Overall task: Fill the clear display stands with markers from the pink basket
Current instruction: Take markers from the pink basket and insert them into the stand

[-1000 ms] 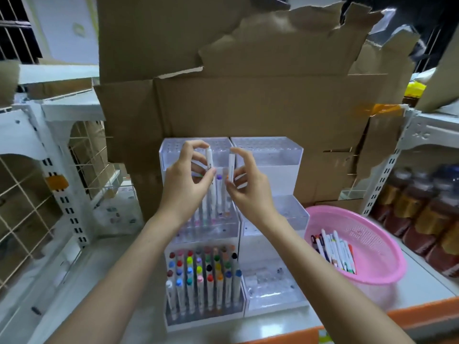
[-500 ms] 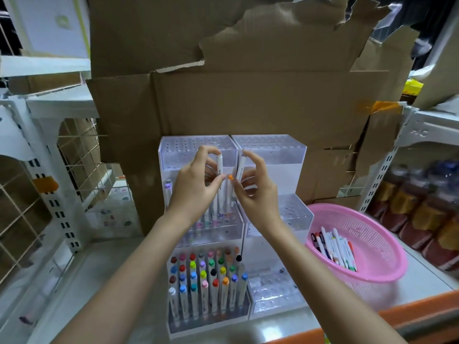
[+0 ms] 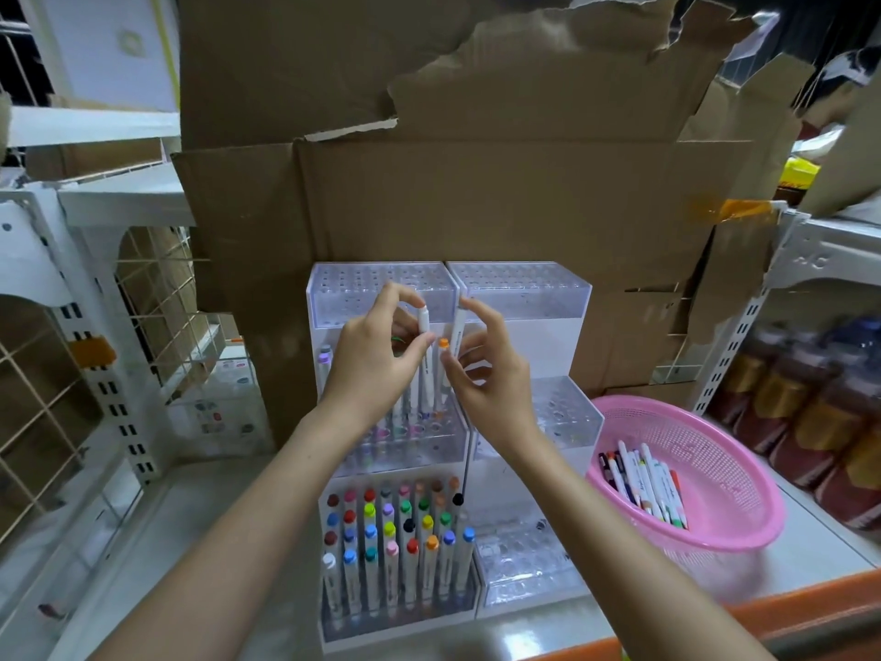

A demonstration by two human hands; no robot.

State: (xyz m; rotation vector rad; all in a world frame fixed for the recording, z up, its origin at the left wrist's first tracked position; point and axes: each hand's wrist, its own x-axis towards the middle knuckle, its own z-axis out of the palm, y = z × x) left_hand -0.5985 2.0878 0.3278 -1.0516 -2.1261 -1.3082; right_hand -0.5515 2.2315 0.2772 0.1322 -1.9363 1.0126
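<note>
Left hand [image 3: 376, 364] pinches a white marker [image 3: 424, 374] upright at the left stand's [image 3: 362, 283] middle tier, right hand [image 3: 493, 379] pinches a second marker [image 3: 458, 326] just beside it. Basket [image 3: 705, 436] with spare markers [image 3: 643, 484] sits off right.

The middle tier of the left clear plastic display stand [image 3: 414, 450] is largely covered by the left hand [image 3: 376, 369]. Whether the white-capped marker [image 3: 423, 326] pinched there sits in a hole cannot be told. The slim white marker [image 3: 456, 326] pinched by the right hand [image 3: 496, 384] is half hidden behind its fingers. Barrel print is unreadable. The brown bottles [image 3: 810, 398] are blurred and cropped.
</note>
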